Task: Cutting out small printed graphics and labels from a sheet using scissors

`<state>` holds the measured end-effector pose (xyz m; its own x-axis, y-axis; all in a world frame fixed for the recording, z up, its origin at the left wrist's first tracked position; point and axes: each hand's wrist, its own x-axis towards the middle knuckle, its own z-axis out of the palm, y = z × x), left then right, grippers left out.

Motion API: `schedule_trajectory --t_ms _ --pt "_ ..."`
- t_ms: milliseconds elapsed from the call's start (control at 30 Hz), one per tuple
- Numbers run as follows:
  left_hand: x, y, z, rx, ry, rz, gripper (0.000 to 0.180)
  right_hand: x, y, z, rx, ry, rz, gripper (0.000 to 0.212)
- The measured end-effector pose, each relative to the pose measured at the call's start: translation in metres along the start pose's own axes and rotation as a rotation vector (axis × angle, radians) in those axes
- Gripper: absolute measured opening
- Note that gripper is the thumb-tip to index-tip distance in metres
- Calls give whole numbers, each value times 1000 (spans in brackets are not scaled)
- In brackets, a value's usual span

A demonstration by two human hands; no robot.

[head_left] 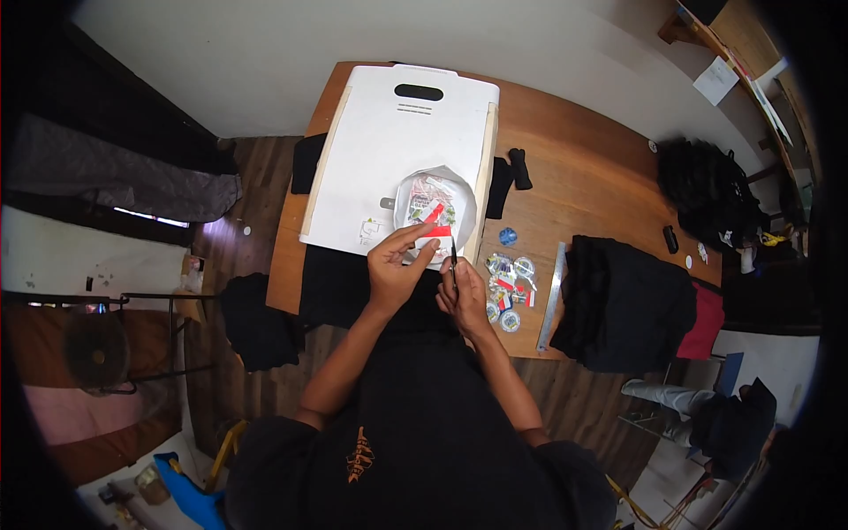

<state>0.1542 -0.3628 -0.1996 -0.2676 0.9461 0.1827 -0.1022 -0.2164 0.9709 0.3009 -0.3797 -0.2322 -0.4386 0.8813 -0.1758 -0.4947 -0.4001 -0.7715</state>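
My left hand point(397, 272) pinches a small red-and-white piece point(433, 231) between thumb and fingers. My right hand point(463, 296) is closed round a slim dark tool point(454, 259), its tip pointing up beside the piece; whether it is scissors or a blade cannot be made out. Both hands work over the near side of a white round container point(466, 196) holding printed scraps and red-and-white strips. It rests on a white board point(371, 150) with a dark oval slot at its far end. Right of my right hand lie several round printed pieces point(510, 320) and red-and-white strips.
A metal ruler point(552, 300) lies beside a stack of folded black cloth point(623, 305) on the wooden table point(583, 168). A blue round object point(508, 236) and a black rolled item point(520, 170) sit right of the board. A black bag point(707, 181) stands at the far right.
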Motion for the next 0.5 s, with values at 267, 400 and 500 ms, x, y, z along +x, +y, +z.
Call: schedule_trajectory --t_ms 267,400,500 --pt "0 -2 0 -2 -5 -15 31 0 1 2 7 13 -7 33" --pt "-1 -2 0 -2 -1 -8 30 0 1 3 13 12 -7 34" --pt "-1 -2 -1 -6 1 -11 30 0 -1 4 27 26 7 34"
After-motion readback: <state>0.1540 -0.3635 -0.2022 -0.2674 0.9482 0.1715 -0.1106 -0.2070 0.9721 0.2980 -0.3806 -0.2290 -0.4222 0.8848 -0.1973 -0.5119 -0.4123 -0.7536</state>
